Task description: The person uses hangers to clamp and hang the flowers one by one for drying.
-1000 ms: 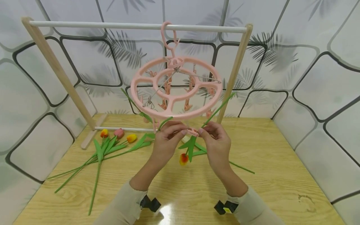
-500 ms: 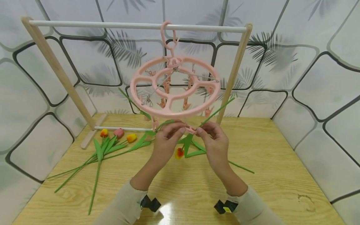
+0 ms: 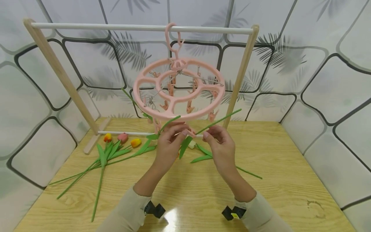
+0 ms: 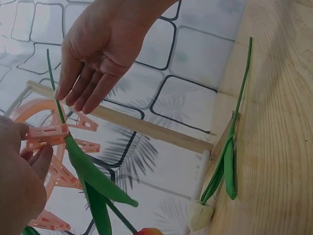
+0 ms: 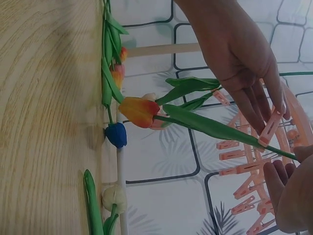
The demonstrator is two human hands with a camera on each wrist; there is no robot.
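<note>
Now the orange tulip (image 3: 185, 147) and pink clip (image 3: 190, 132) farther left.

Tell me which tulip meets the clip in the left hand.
The raised orange-and-yellow tulip: its stem meets the pink clip the left hand pinches. No other tulip reaches that clip.

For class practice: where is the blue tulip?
The blue tulip is left of centre in the right wrist view, below the large orange tulip, above the white tulip.
</note>
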